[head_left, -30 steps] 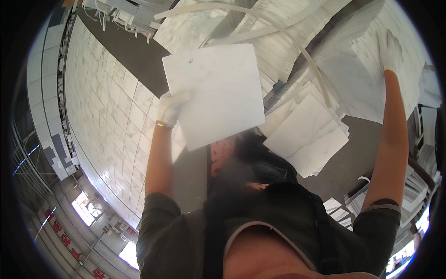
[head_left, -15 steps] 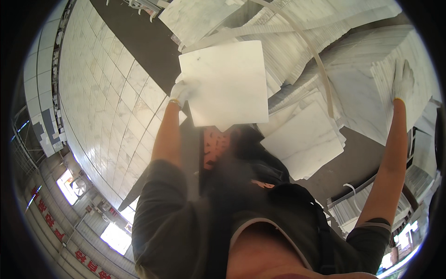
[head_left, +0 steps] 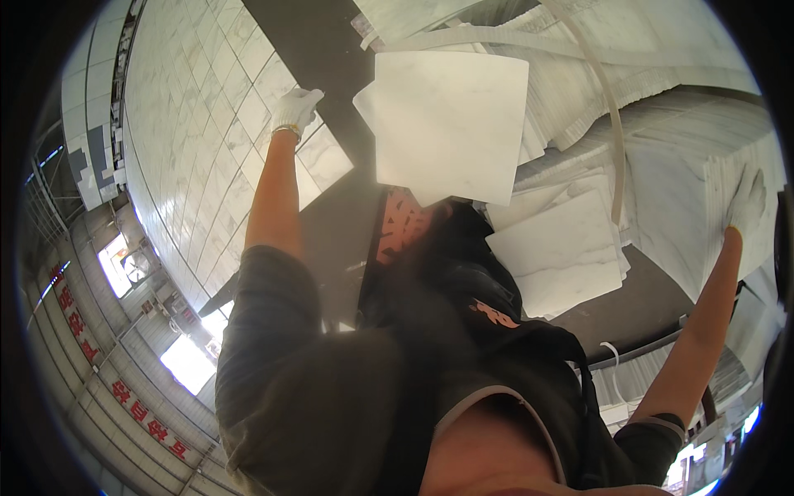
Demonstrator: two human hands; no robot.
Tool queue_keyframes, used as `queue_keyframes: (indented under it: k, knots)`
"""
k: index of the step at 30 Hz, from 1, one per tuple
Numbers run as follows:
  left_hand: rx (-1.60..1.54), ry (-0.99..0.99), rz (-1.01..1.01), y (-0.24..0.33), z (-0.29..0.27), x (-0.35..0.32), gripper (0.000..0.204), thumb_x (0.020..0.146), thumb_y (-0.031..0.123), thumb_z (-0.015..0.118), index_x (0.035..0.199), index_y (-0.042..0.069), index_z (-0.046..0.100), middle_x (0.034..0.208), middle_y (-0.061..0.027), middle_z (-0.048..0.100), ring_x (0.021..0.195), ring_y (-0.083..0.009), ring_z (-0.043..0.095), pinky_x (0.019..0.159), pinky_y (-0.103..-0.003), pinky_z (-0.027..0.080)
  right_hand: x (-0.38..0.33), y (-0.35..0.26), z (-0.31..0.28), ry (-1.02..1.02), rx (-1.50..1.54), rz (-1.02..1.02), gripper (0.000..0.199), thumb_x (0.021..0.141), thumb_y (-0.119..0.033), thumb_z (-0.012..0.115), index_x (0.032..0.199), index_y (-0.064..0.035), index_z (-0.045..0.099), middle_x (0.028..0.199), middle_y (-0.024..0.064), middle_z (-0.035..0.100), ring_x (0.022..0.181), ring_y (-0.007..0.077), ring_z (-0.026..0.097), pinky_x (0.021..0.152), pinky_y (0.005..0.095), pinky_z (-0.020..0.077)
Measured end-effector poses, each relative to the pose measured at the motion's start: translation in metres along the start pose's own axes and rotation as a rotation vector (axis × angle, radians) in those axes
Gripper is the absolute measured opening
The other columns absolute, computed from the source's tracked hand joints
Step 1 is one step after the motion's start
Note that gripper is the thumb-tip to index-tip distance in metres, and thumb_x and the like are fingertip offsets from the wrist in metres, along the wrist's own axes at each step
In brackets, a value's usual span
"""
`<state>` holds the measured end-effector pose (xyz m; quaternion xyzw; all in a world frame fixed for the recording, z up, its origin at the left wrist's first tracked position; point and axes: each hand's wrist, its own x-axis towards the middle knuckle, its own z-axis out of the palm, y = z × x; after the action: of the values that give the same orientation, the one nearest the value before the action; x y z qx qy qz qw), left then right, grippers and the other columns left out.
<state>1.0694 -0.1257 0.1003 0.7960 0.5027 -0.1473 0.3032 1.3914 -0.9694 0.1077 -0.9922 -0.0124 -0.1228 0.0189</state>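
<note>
White marble tile [head_left: 451, 124], square, flat, lying atop tile stack.

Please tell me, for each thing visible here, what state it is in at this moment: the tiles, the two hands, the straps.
Square white marble tile: in mid-air, flat face to the camera, no hand on it.
Left hand in white glove: open, apart from that tile, holding nothing.
Right hand in white glove: pressed flat against the upright stack of white tiles.
Loose white tiles: lying overlapped, askew.
White packing strap: loose, curved over the stacks.

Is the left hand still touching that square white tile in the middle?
Apart. In the head view the gloved left hand is spread open, with dark floor visible between it and the square white tile.
</note>
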Motion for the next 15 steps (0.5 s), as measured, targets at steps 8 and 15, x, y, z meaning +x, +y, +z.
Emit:
queue_keyframes:
  k: [8,15]
  knots:
    - [0.182,-0.145,0.131,-0.050,0.086,-0.022,0.065,0.089,0.058,0.065,0.118,0.000,0.072,0.077,-0.0045,0.067,0.068,-0.0139,0.060,0.062,-0.032,0.048,0.001,0.002,-0.002,-0.023,-0.038,-0.002,0.068,0.103,-0.055,0.040,0.146,-0.0035,0.051,0.140,0.0256,0.056,0.131,0.0431,0.051,0.111,0.0470,0.0383]
    - [0.231,-0.221,0.139,-0.098,0.143,-0.053,0.071,0.094,0.056,0.059,0.129,-0.006,0.060,0.118,-0.0218,0.070,0.107,-0.0301,0.067,0.092,-0.037,0.052,-0.007,-0.007,-0.006,-0.028,-0.039,0.006,0.069,0.103,-0.055,0.043,0.151,-0.0055,0.045,0.145,0.0234,0.052,0.135,0.0404,0.047,0.111,0.0479,0.0379]
